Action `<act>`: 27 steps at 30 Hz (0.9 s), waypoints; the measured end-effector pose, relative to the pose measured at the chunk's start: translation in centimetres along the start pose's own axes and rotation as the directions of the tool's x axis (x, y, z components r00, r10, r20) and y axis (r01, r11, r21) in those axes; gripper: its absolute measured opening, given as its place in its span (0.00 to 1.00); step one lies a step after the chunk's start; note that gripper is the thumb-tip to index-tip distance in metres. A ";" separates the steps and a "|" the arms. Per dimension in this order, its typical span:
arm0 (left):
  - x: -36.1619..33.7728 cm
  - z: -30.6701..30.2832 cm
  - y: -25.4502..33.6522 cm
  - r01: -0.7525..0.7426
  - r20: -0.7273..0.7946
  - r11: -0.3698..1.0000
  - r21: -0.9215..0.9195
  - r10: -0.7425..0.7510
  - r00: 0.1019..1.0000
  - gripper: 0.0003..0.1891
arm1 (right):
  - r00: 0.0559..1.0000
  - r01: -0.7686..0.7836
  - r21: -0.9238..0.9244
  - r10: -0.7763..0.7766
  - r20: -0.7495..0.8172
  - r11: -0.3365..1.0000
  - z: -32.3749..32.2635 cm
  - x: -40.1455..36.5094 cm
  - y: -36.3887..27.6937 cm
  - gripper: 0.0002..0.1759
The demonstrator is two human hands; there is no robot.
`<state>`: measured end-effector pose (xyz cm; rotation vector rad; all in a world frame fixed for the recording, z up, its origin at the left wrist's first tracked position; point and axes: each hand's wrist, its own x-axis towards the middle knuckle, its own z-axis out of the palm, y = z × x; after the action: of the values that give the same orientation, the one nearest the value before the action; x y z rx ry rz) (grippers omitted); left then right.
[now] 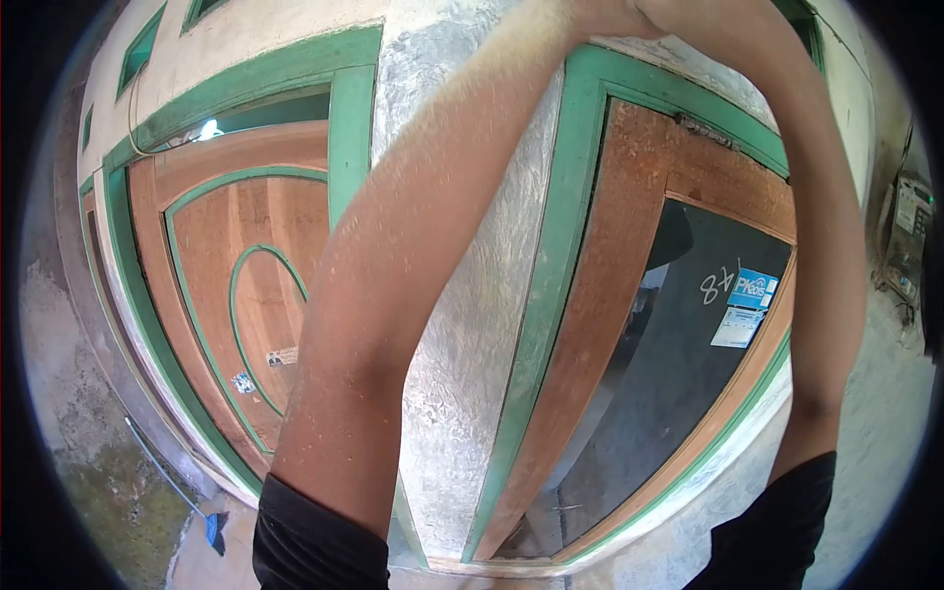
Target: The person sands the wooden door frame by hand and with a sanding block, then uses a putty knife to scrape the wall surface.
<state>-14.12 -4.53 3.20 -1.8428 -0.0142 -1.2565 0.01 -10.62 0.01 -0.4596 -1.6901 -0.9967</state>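
Looking up along two bare arms raised high in front of a house wall. At the very upper edge, only the base of the left hand (602, 12) and of the right hand (678, 10), close together, perhaps touching. Fingers cut off by the picture edge, so cannot tell whether spread, closed or holding anything. Just below and behind both hands, the top corner of a green-painted wooden frame (575, 177), the nearest thing to them; impossible to say if touched. Inside this frame, under the right forearm, a brown wooden window leaf (629, 295) with a dark glass pane (669, 393), bearing a blue and white sticker (752, 295) and a white chalk number (718, 285). Left of the frame, behind the left forearm, a grey rough plastered pillar (462, 324). Farther left, well apart from the hands, a brown wooden door with green curved bands (256, 285). Black sleeves (315, 541) at the lower edge, on both upper arms. Low at the left, on the ground, a blue-handled tool (202, 516). At the far right, on the pale wall, a grey box (910, 231).
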 end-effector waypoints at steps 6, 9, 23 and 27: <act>0.1 -0.3 -0.6 -0.031 -0.015 0.992 -0.126 0.029 0.999 0.11 | 0.997 -0.037 0.037 0.034 0.069 0.999 -0.3 0.5 -1.1 0.17; 0.4 1.2 -2.1 -0.102 -0.075 0.993 -0.065 0.097 0.992 0.12 | 0.999 0.014 -0.029 -0.013 0.052 0.999 -0.2 1.1 0.8 0.17; -0.9 -1.6 -4.0 -0.222 -0.037 0.963 0.156 0.230 0.972 0.17 | 0.987 -0.013 0.008 0.014 -0.159 1.000 3.8 1.0 -0.7 0.19; -1.8 -3.9 -5.7 -0.226 0.085 0.934 0.278 0.211 0.974 0.17 | 0.990 0.046 0.114 -0.030 -0.136 0.992 5.1 1.9 -0.4 0.16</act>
<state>-20.51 -2.81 5.88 -1.5792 -0.0184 -0.9933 -4.00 -7.05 1.21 -0.2786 -1.6309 -0.9294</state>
